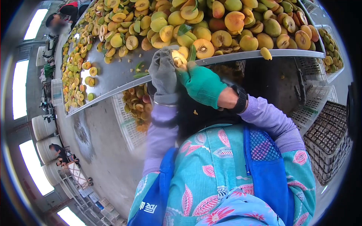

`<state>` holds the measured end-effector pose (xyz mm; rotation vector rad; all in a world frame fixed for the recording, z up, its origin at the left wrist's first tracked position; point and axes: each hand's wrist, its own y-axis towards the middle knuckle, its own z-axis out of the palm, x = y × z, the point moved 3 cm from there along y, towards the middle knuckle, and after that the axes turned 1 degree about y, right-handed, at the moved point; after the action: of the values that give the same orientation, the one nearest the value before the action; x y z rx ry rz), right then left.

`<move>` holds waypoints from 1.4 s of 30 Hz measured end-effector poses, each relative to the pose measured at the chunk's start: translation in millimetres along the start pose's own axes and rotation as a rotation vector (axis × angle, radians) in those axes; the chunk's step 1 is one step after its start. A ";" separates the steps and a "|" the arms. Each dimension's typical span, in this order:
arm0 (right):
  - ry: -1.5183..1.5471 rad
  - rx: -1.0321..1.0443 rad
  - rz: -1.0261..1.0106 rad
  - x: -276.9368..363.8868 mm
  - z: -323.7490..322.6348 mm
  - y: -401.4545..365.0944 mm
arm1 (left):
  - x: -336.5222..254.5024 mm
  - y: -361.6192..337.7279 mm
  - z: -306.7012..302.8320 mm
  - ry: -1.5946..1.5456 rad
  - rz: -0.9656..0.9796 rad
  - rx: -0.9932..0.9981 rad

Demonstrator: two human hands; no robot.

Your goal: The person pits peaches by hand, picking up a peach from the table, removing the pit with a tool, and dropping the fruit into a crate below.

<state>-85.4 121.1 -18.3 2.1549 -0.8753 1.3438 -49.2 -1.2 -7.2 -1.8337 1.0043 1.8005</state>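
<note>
Head view: at the left, open floor (98,150) is left beside the table (113,75), whose steel sheet is heaped with halves (211,22), held back, it seems, by the raised lip. Under that lip a white crate (128,132) is set, probably to catch fruit. The left hand (163,71), grey-gloved, is wrapped round a peach (179,58) just off the table edge. The right hand (201,84), green-gloved, is closed in a fist touching the same peach; whether anything is gripped inside cannot be told. Rightward, room is narrowed by stacked dark crates (328,143).
</note>
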 end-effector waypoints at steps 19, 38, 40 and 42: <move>1.228 0.442 0.574 14.7 12.5 -13.4 | 7.1 -4.0 -7.6 -0.174 -0.090 0.135; 1.960 1.005 0.468 42.7 19.5 -14.6 | -24.8 -10.7 -27.8 -0.666 -0.560 0.049; 2.097 1.125 0.367 48.3 12.6 -16.4 | -11.0 -17.9 -78.7 -0.892 -0.537 0.223; 1.831 0.939 0.424 34.8 -8.2 -20.6 | 1.9 -25.5 -133.2 -0.538 -0.528 0.142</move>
<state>-64.5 131.4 15.7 0.1676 0.2085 3.2027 62.0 -78.4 -0.2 -1.2581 0.3846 1.6872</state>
